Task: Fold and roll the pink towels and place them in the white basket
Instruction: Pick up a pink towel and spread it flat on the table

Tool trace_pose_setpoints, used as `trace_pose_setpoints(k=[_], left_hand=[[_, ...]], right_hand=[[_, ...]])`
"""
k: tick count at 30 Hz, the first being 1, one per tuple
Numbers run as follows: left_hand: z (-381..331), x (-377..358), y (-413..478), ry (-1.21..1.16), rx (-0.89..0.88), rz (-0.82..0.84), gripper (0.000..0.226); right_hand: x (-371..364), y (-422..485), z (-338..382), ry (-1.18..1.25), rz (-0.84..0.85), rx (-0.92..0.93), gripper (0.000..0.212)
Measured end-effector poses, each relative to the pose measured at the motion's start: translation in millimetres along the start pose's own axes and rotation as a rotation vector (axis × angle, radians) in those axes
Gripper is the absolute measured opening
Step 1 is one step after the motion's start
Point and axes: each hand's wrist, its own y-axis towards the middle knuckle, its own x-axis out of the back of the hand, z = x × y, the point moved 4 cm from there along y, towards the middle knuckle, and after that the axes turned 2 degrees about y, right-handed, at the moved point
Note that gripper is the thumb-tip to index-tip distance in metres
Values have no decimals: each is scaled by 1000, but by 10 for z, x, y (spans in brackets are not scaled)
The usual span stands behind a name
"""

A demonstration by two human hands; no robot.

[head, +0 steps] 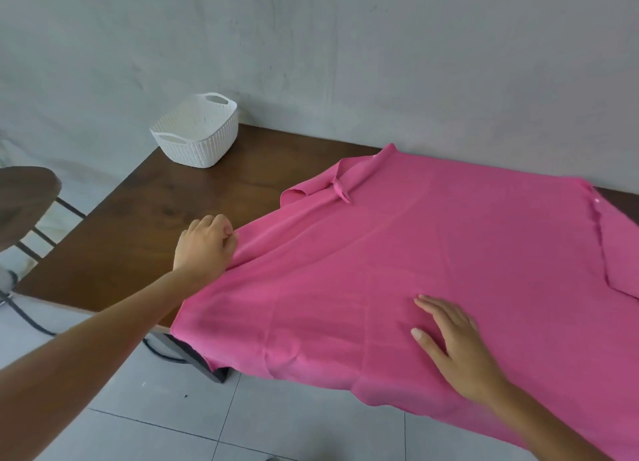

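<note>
A large pink towel (432, 253) lies spread over the dark wooden table (193, 201), its near edge hanging over the table's front. My left hand (205, 244) pinches the towel's left edge with curled fingers. My right hand (453, 343) lies flat on the towel near the front, fingers straight. The towel's far left corner is folded over, with a small loop showing. The white woven basket (197, 132) stands at the table's far left corner and looks empty.
A grey wall runs behind the table. A round dark stool (24, 198) with metal legs stands to the left. A black cable (27, 319) trails over the light tiled floor below the table's front edge.
</note>
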Motion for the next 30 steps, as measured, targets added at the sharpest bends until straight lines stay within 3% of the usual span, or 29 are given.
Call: trace_pose_setpoints(k=[11,18,23,30], left_hand=[[-961,-483,702,69,-339,230,37],[-1184,-726,1086,246,-376,338,42],[-1159,-763,1279,178,-353,346,57],[-952,-718,1615,83,-186,303,68]], right_hand=[[75,596,-86,9,7,-27,62],[77,1154,-199,64,-29,-24,66],[4,1423,-281,91,-29,-14,65],[-141,1761,-317,9,-20,-98,63]])
